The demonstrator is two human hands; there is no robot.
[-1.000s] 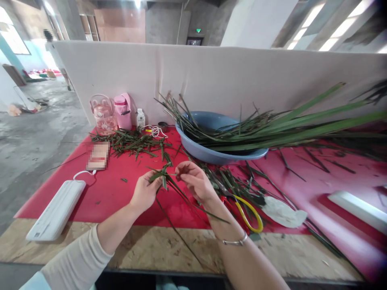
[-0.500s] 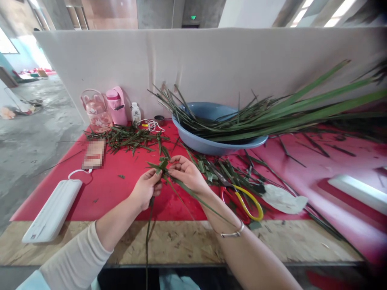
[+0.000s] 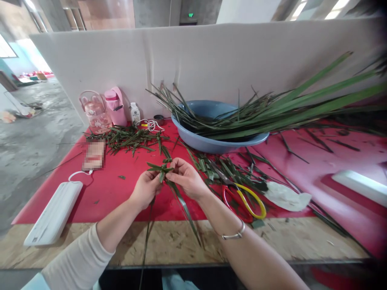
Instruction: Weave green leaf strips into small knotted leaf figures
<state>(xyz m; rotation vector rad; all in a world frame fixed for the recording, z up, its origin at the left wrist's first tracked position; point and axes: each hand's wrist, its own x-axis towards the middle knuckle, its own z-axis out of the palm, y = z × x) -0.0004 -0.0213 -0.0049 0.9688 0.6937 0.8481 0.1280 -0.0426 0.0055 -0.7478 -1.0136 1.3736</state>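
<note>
A small woven piece of green leaf strips (image 3: 162, 168) is held up over the red sheet between both hands. My left hand (image 3: 147, 187) pinches its lower left side, thumb on top. My right hand (image 3: 185, 177), with a bangle at the wrist, is closed on its right side, thumb and fingers together at the strips. Long loose strips (image 3: 184, 205) hang from the piece toward the table's front edge. Scissors (image 3: 242, 197) with one red and one yellow handle lie to the right of my right hand, beside folded leaf pieces (image 3: 211, 171).
A blue basin (image 3: 220, 145) full of long leaves (image 3: 272, 112) stands behind. Leaf scraps (image 3: 127, 139), a pink bottle (image 3: 115, 106), a clear pink jug (image 3: 98, 117) and a phone (image 3: 93, 155) cabled to a white power bank (image 3: 54, 213) are at left. A white panel (image 3: 193, 60) rises behind.
The long strip that ran along my right forearm now hangs down between my arms. My right hand has shifted slightly, and the view has moved a little.
</note>
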